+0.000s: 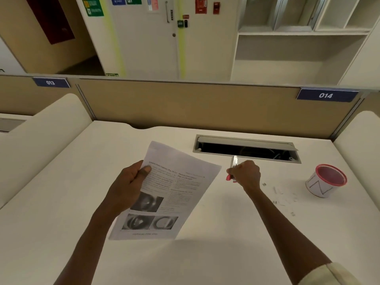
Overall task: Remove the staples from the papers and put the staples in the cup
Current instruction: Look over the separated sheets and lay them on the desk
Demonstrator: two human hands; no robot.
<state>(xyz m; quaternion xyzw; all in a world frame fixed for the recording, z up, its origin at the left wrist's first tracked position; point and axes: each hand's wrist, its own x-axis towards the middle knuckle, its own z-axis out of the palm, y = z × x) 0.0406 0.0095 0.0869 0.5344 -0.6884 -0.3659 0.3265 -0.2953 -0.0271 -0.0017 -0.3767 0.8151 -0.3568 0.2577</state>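
Note:
My left hand [127, 184] grips the printed papers [176, 194] by their left edge and holds them above the white desk [205, 254]. The thumb lies on the top sheet. My right hand [245, 174] is curled round a staple remover [233, 167] with a pink handle and a metal tip that points away from me, just right of the papers' top right corner. A white paper cup [324, 182] with a red rim and red inside stands at the right of the desk. Several loose staples [284, 197] lie on the desk between my right hand and the cup.
An open cable hatch [246, 150] is sunk into the desk just beyond my right hand. A tan partition [185, 103] closes the back of the desk, and curved white dividers stand at both sides.

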